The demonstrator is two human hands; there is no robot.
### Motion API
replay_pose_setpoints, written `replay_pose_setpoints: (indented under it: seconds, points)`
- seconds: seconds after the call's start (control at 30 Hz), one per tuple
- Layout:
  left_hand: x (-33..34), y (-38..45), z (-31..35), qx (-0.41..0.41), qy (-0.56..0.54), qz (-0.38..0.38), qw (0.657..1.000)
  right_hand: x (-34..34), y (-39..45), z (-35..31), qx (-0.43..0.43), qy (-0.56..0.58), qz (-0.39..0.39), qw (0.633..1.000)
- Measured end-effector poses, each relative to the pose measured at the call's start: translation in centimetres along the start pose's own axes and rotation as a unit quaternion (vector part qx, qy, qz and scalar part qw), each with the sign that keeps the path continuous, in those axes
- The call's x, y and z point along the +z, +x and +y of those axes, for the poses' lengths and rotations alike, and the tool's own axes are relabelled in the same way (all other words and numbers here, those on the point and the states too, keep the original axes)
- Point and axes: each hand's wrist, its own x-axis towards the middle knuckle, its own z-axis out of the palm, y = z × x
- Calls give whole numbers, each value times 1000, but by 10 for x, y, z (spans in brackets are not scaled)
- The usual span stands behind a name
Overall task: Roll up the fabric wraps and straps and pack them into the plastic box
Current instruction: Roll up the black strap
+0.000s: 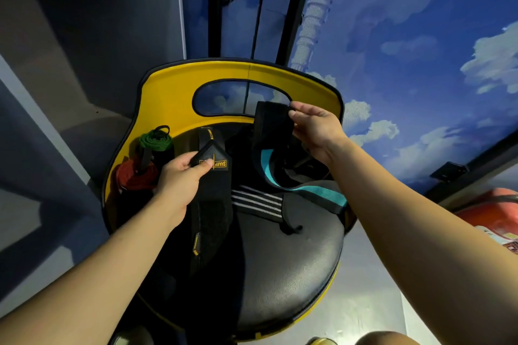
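A black wrist wrap with a yellow label lies down the black chair seat. My left hand pinches its pointed label end. My right hand pinches the top of a black strap with a teal stripe, lifted in front of the yellow chair back; its teal tail trails over the seat. A black wrap with white stripes lies between them. A rolled green wrap and a rolled red wrap sit at the seat's left. No plastic box is in view.
A red cylinder lies on the floor at the right. Behind the chair stand black poles and a blue sky-painted wall. A grey wall closes the left side.
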Motion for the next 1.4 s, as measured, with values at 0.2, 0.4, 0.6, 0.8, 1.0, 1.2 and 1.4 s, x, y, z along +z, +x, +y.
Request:
replay_pose_setpoints:
  seconds: [0.2,0.4,0.6,0.8,1.0,1.2,1.4]
  points:
    - [1,-2,3,3,-8,-6,1000,0,-9,23,17,-44,-15,999]
    - [0,-1,3,3,-3,6,1000,-7,-36,74,100,-217,-110,965]
    - [4,2,0,-13,2,5,1000,-13,-41,100,98,-385,-150,905]
    - [13,0,8,6,-13,-21,1000,-16,-24,72,-68,-476,-20,877]
    - [25,6,15,28,-28,-28,999,-30,10,74,-108,-527,45,842]
    - [33,11,18,23,-27,-23,999,-52,42,78,-71,-629,112,766]
    - [29,14,19,22,-32,-23,999,-61,42,78,-16,-609,96,787]
